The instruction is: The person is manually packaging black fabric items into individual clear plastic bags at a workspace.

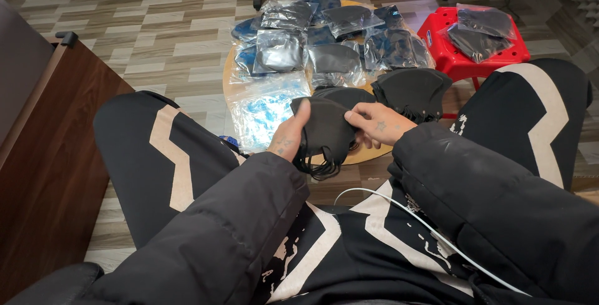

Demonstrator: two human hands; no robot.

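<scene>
Black face masks (326, 131), a small stack, hang between both hands just before the round table (232, 71), left hand (288, 137) clasping one edge, right hand (378, 124) pinching the other.

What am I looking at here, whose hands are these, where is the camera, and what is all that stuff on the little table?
There is one picture, from a camera worn on a seated person's head, looking down at their lap. No machine: just two bare hands. The left hand and right hand together hold a stack of black face masks. Beyond the knees stands a small round wooden table covered with clear plastic bags of dark masks, plus a loose pile of black masks. A red plastic stool to the right carries more bagged masks.
</scene>
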